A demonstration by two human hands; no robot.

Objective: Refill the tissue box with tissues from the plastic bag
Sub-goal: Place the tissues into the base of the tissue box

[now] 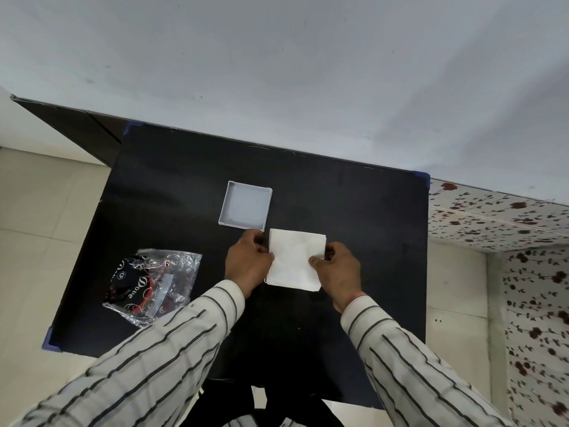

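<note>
On the black tabletop [338, 211] a tissue stack [294, 260] is pinched at both sides by the left hand [248, 261] and right hand [337, 269], each grip closed on it, with the open box [244, 207] just beyond, nearer the left.

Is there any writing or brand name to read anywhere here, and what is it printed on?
"Dove": white lettering on the plastic bag.
"CP": in a small white circle on the same bag, faint.
Other small marks on the bag: too crumpled and small to read.
The tissue stack and tissue box: no writing visible.

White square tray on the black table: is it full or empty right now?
Empty. The white square tray shows only its bare floor; the white tissue stack is outside it, held between both hands.
</note>
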